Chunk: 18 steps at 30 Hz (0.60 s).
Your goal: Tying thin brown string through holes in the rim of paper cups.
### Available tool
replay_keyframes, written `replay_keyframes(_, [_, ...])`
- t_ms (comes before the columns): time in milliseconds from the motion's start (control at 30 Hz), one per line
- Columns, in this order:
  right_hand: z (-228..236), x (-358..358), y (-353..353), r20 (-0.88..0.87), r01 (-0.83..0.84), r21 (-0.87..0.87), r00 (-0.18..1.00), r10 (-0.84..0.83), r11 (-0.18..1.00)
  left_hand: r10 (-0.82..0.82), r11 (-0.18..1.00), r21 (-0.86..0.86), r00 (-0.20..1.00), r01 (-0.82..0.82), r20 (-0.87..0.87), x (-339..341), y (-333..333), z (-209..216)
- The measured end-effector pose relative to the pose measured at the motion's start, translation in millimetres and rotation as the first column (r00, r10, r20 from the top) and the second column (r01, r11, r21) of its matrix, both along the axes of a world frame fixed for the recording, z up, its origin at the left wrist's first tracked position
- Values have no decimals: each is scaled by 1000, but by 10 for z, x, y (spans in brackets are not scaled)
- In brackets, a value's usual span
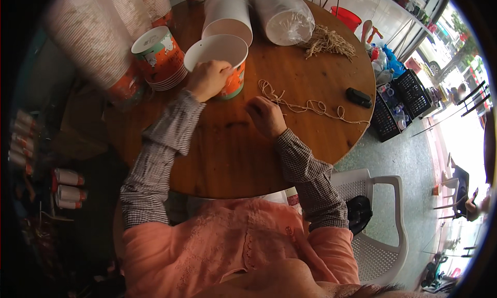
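Note:
A large orange paper bucket (235,82) with a white inside and a green base band stands on the round wooden table, its mouth facing up. My left hand (208,80) is closed over the bucket's near rim, and its fingertips are partly hidden. To the right of the bucket, my right hand (266,117) hovers low by the tabletop with its fingers curled together. Whatever those fingers may hold does not show. Thin beige string (310,107) lies in loose loops beside and behind the right hand and trails toward the table's right edge.
Tall stacks of paper buckets (85,36) and a shorter bucket stack (158,57) stand at the left. White nested buckets (228,23), a wrapped stack (284,21) and a string bundle (331,41) lie at the back. A black object (358,97) sits near the right edge of the table (233,163); a white chair (383,220) stands below.

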State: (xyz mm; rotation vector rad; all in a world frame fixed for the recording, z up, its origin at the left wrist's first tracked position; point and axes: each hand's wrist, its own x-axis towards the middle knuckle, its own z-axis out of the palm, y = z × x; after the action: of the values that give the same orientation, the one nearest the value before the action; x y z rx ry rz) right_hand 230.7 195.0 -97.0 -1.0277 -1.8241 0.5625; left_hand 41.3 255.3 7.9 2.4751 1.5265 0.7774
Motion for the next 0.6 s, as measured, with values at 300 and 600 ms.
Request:
replay_keyframes(300, [133, -260, -231, 203, -72, 443, 979, -21, 894, -221, 975, 84, 954, 208, 203, -308, -347, -65])
replay_keyframes(600, [71, -254, -171, 271, -62, 427, 961, -62, 902, -203, 979, 83, 951, 188, 235, -337, -337, -109])
